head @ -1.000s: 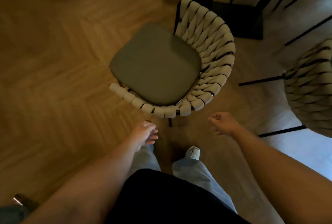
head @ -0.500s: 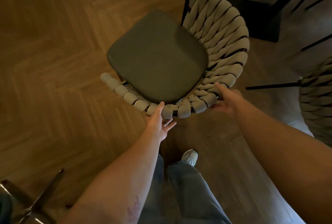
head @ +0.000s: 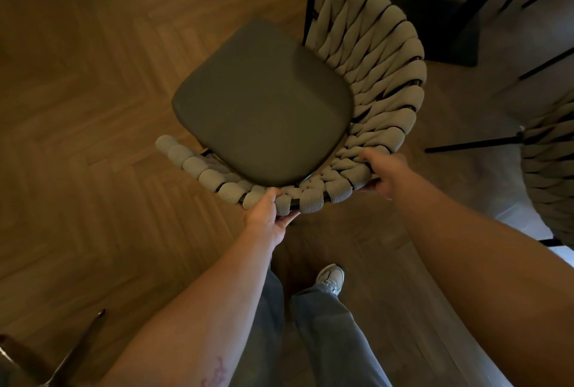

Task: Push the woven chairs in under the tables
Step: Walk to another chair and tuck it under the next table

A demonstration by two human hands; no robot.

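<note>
Head view shows me both hands, left hand (head: 267,216) and right hand (head: 385,170), each grip clenched around the woven chair (head: 366,76)'s thick rope-wrapped curved backrest rim, smooth rounded cushion (head: 264,101) above herringbone wood floor (head: 93,107).

Knitted-cloth chair back (head: 366,54), matt, perhaps leatherette cushion (head: 264,101), wood floor (head: 93,107)

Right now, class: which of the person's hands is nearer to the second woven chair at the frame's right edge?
Right. The right hand grips the near chair's rim on the side facing the second chair; the left hand grips farther away.
</note>
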